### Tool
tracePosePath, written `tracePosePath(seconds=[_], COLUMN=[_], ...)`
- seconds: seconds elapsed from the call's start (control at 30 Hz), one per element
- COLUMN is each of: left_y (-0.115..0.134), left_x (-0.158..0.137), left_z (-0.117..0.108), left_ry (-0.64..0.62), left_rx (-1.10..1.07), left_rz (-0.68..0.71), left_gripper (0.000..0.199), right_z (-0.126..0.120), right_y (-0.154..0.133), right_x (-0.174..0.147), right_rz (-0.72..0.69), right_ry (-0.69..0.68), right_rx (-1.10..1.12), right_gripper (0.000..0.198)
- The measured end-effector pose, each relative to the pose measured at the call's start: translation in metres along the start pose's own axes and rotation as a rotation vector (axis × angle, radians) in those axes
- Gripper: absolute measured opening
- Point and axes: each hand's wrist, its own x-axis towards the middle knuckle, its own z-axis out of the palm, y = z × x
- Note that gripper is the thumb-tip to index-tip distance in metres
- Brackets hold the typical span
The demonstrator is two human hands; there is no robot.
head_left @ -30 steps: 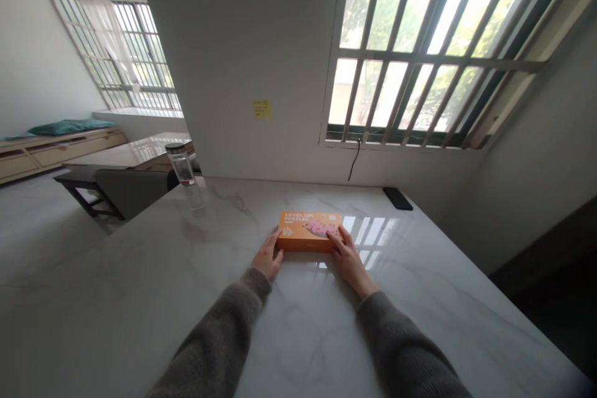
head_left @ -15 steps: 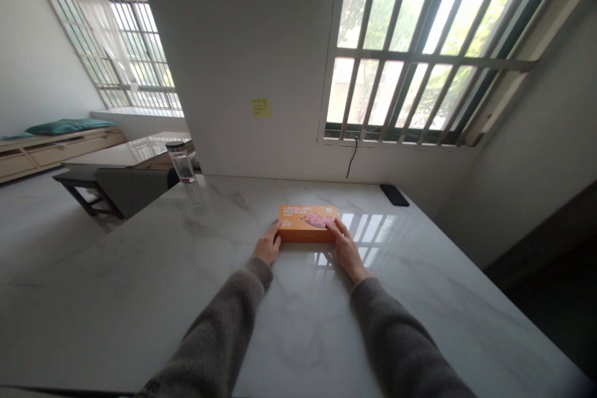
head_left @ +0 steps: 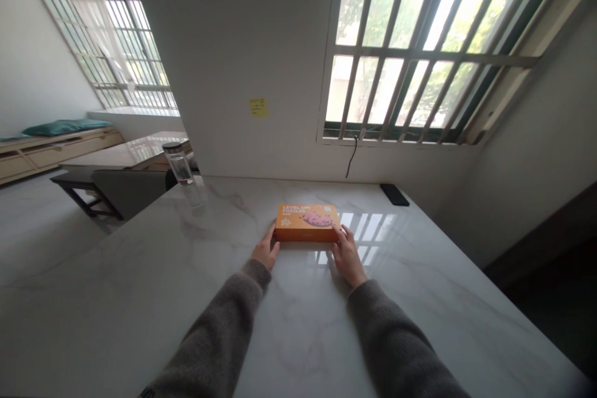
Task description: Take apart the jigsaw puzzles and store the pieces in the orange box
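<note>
An orange puzzle box [head_left: 308,224] lies flat on the marble-patterned table [head_left: 298,311], its lid printed with "LEVEL UP! PUZZLES" and a pink picture. My left hand [head_left: 267,250] grips the box's left side, with the thumb at the near left corner and the fingers along the side, partly hidden. At the right end, my right hand [head_left: 346,254] holds the near right corner, its index finger touching the lid's edge and the other fingers along the side. Both forearms wear grey knitted sleeves.
A black phone [head_left: 394,194] lies near the back right edge. A clear bottle with a dark lid [head_left: 178,163] stands at the back left. Behind the table is a wall with a yellow note [head_left: 258,107], a barred window and a hanging black cable [head_left: 351,158].
Both hands have shifted slightly down along the box's ends. The right fingers have moved off the lid's picture toward the right edge. The box sits in nearly the same place.
</note>
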Motion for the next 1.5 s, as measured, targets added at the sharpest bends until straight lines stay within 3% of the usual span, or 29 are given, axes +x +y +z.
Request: tracePosePath(seconds=[0.2,0.43,0.63,0.73,1.23,1.5], left_y=[0.001,-0.011,-0.013,-0.011,-0.014,-0.007], left_x=[0.003,0.003,0.002,0.002,0.001,-0.001], left_z=[-0.002,0.007,0.007,0.006,0.005,-0.002], left_ry=[-0.095,-0.005,-0.039,-0.040,-0.002,0.022], left_rx=[0.054,-0.037,0.046,0.062,0.030,-0.027], left_rz=[-0.100,0.000,-0.027,0.024,0.095,0.155], left_gripper=[0.063,0.064,0.065,0.066,0.069,0.062], right_z=[0.000,-0.001,-0.002,-0.001,-0.002,-0.002], right_y=[-0.008,-0.005,-0.001,-0.003,-0.002,-0.005], right_x=[-0.007,-0.005,-0.004,-0.005,-0.006,-0.006], right_rz=[0.068,0.080,0.071,0.094,0.141,0.157], right_ry=[-0.002,-0.025,-0.055,-0.050,-0.064,-0.025], right_rx=[0.047,0.074,0.075,0.098,0.137,0.139], right_gripper=[0.059,0.056,0.056,0.056,0.056,0.055])
